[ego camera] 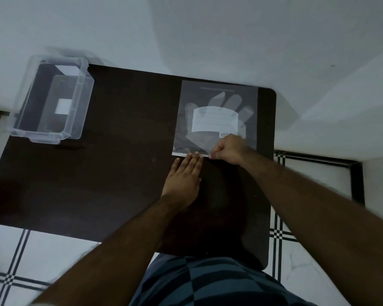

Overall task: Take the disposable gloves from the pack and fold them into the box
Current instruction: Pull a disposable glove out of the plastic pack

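Observation:
A clear zip pack (217, 100) lies flat at the far right of the dark table (111, 168), with a white label on it. Transparent disposable gloves (228, 100) show through the pack, fingers pointing away from me. My right hand (229, 150) is closed in a pinch on the pack's near edge strip. My left hand (185, 177) lies flat on the table, fingers together, its fingertips touching that same edge. A clear plastic box (51, 100) with no lid stands at the far left corner, holding nothing but two white stickers on its walls.
A white wall runs behind the table. White floor tiles with dark checkered lines (279, 235) show on both sides. A black metal frame (356, 180) stands to the right. My patterned blue shirt (208, 283) fills the bottom.

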